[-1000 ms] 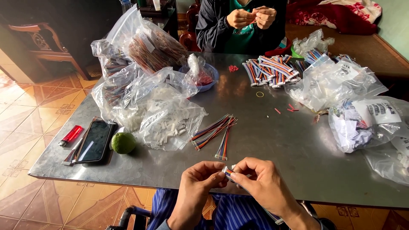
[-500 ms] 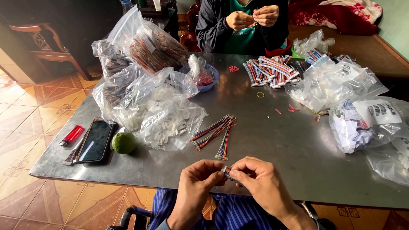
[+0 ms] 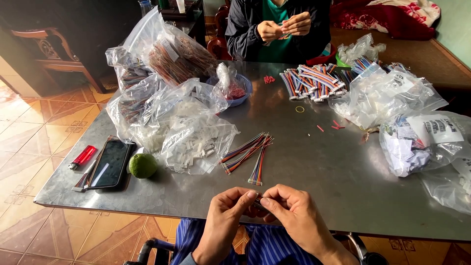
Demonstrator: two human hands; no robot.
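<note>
Together, the left hand (image 3: 224, 216) and right hand (image 3: 294, 216) are pinching a tiny, barely visible part (image 3: 257, 202) between their fingertips at the near edge of the dull steel table (image 3: 319, 167), just beside loose striped ribbon cables (image 3: 248, 154) and crinkled clear bags of white plastic connectors (image 3: 194, 142).

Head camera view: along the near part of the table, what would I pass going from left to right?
Red lighter → black phone → green lime → clear bag of small white parts → loose bundle of coloured wires → bag of crumpled paper.
</note>
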